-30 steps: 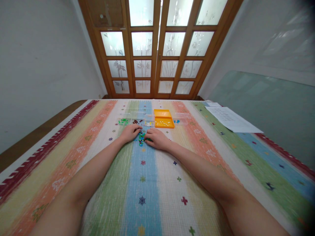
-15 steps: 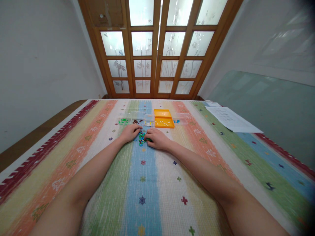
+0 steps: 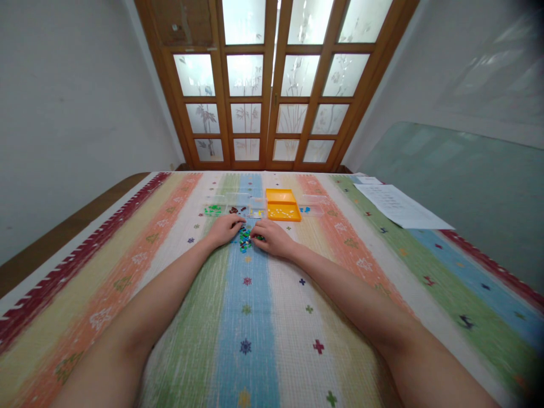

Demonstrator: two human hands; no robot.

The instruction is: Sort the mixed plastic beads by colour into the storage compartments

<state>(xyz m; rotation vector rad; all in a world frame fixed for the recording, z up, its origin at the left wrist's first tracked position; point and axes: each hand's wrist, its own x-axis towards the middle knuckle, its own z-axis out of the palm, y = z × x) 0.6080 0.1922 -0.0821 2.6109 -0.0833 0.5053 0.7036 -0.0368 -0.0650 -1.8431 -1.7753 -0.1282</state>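
Observation:
A small heap of tiny coloured pieces (image 3: 244, 240) lies on the blue stripe of the striped cloth (image 3: 255, 317). My left hand (image 3: 226, 229) rests flat on the cloth at the heap's left edge, fingers stretched toward the clear boxes. My right hand (image 3: 272, 238) is on the heap's right side. Its fingertips are drawn together over the pieces, and what they pinch is too small to make out. Just beyond the hands stands a row of clear small boxes (image 3: 232, 205) holding green, dark and yellow pieces.
An open orange box (image 3: 282, 205) with pale pieces sits right of the clear boxes, and another clear box (image 3: 313, 207) lies beyond it. Printed sheets of paper (image 3: 397, 205) lie at the far right. Wooden glass-paned doors (image 3: 272, 102) stand behind the table.
My right hand's fingertips have crept slightly up and left along the heap. The left hand and the boxes stay as they were.

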